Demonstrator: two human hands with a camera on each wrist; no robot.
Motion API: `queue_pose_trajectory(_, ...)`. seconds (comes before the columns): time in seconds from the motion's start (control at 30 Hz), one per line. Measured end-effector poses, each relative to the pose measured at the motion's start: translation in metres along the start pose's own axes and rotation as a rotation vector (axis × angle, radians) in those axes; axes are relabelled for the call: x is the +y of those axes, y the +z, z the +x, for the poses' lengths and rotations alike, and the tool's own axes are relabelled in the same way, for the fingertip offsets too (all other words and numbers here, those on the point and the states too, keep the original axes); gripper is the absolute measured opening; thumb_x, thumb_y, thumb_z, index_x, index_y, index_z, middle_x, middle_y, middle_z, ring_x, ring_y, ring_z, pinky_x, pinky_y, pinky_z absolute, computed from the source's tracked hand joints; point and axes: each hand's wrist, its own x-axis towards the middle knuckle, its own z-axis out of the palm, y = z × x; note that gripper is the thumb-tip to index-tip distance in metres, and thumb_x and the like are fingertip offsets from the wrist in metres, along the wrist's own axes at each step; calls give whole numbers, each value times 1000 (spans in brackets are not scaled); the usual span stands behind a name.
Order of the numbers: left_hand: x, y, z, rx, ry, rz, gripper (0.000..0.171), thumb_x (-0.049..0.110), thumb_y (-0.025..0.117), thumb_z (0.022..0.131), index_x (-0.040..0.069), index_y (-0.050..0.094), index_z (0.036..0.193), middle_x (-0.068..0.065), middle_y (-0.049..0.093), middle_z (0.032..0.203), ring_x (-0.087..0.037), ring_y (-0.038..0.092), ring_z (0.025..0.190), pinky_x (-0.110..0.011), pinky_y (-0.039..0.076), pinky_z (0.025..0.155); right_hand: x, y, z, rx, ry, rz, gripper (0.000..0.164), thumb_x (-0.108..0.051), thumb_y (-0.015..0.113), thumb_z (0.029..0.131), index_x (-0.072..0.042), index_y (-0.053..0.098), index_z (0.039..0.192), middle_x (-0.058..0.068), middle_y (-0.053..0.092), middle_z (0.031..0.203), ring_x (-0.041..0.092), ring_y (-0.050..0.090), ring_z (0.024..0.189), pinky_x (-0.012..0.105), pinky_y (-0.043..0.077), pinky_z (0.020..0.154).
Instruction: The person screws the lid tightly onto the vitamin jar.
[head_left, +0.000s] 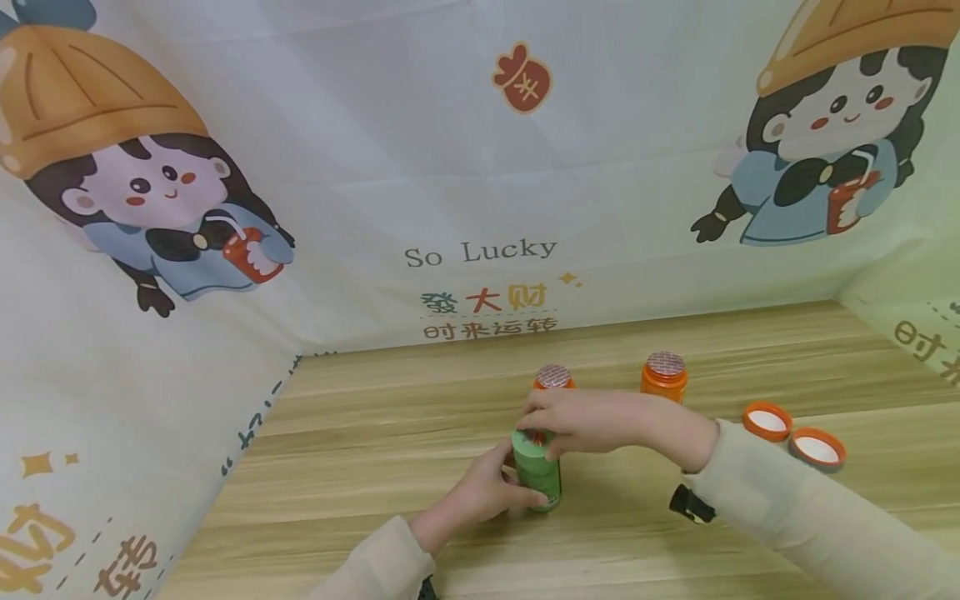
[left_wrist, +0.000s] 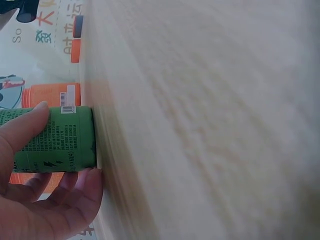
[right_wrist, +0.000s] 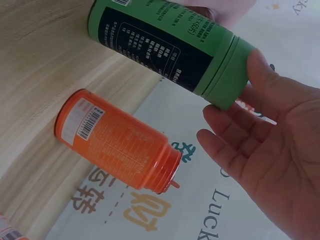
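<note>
While my left hand (head_left: 487, 490) grips the green bottle (head_left: 539, 479) low on its body, my right hand (head_left: 588, 419) pinches its green lid (right_wrist: 231, 80) between thumb and fingers. The bottle stands upright on the wood-grain surface (head_left: 352, 467). Nearer the back edge stand one lidless orange bottle (head_left: 554, 377) and, farther right, another orange bottle (head_left: 664, 382). Toward the right edge, two orange lids (head_left: 817, 450) lie upturned side by side.

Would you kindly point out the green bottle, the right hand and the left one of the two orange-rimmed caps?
Green bottle (right_wrist: 162, 51): right wrist view, dark label panel.
Right hand (head_left: 588, 421): head view, back of the hand.
Left orange-rimmed cap (head_left: 767, 421): head view, white inside.
</note>
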Motion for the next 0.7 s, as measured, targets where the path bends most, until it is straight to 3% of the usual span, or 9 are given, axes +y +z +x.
queue_pose_trajectory(0.27,0,0,0,3,-11,-1,60,17,77,74,3,47,124,-9,56,110,-16,53,79,-28,46,64,1,6,1,77,29,17,41,-29,61,88,-4,54,121,4,48,113,9,50,93,24,45,82)
queue_pose_trajectory(0.57,-3,0,-1,21,97,61,56,17,77,74,4,49,120,-8,59,107,-12,52,73,-22,45,59,6,22,3,250,42,133,40,-25,63,82,-1,56,112,4,50,103,9,46,81,19,44,68)
queue_pose_trajectory(0.7,-5,1,-2,28,113,71,56,17,77,73,3,49,120,-9,59,108,-10,53,72,-21,46,58,6,30,5,302,76,195,39,-25,64,81,0,56,110,6,51,104,10,46,82,19,43,67)
